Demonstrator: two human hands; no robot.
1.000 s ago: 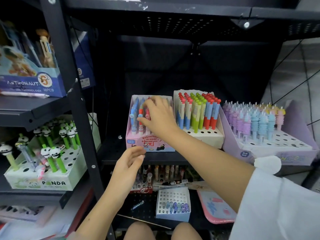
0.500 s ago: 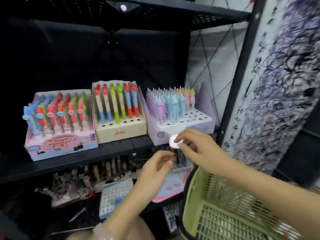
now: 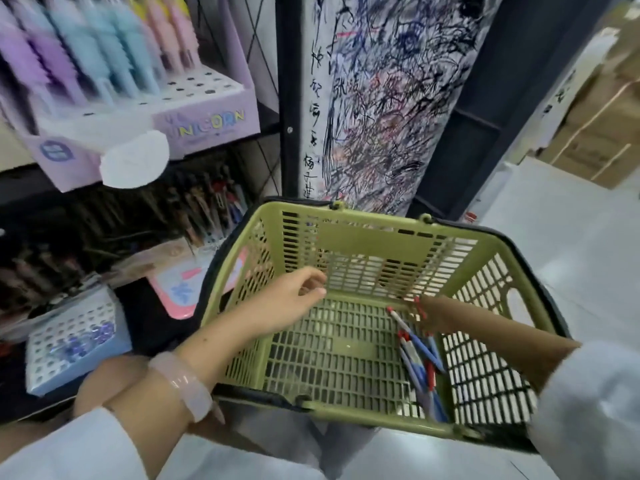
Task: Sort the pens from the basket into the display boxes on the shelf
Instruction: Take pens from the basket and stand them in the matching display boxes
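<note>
A green plastic basket (image 3: 363, 220) sits low in front of me, its floor mostly bare. Several blue and white pens with red ends (image 3: 419, 355) lie along its right side. My right hand (image 3: 433, 315) reaches down into the basket, its fingers at the upper ends of those pens; shade and blur hide whether they grip one. My left hand (image 3: 287, 303) hovers over the basket's left rim with loosely curled fingers, holding nothing. A lilac display box (image 3: 207, 123) of pastel pens stands on the shelf at the upper left.
A white tag (image 3: 135, 161) hangs in front of the lilac box. Below, the lower shelf holds a small blue holed box (image 3: 76, 337), a pink tray (image 3: 180, 289) and dark pens. A scribbled test-paper panel (image 3: 388, 98) stands behind the basket. Cardboard boxes (image 3: 595, 98) are at far right.
My view swung right and down from the shelf to the basket. My right hand left the shelf boxes and dropped into the basket at the pens; my left hand followed over the rim.
</note>
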